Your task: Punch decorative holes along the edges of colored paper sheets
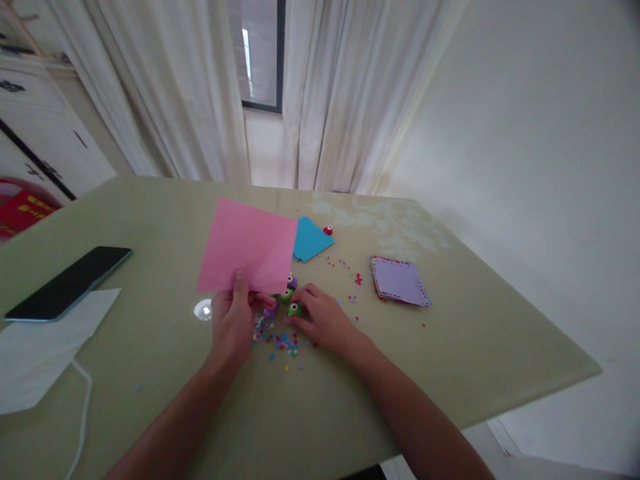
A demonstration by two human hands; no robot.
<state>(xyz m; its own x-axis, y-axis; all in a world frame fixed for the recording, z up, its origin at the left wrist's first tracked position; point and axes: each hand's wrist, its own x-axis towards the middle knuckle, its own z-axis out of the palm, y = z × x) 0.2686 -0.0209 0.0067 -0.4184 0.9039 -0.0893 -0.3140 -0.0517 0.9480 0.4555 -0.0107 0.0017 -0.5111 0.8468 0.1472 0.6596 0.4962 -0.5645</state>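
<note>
My left hand (235, 323) holds a square sheet of pink paper (253, 243) by its lower edge, the thumb on top and the sheet tilted up off the table. My right hand (325, 317) has its thumb and fingers closed round a small green craft punch (295, 309) with a white eye. Just behind it sit another green punch (286, 295) and a purple punch (291, 283). Partly hidden by my left fingers is one more purple punch (271, 309). Tiny coloured paper cut-outs (283, 341) lie scattered below my hands.
Blue paper sheets (313, 240) and a red punch (328, 230) lie behind the pink sheet. A stack of purple-topped paper with punched edges (400, 281) is at right. At left are a dark phone (70, 283), white paper (45, 353) and a white cable (86, 413).
</note>
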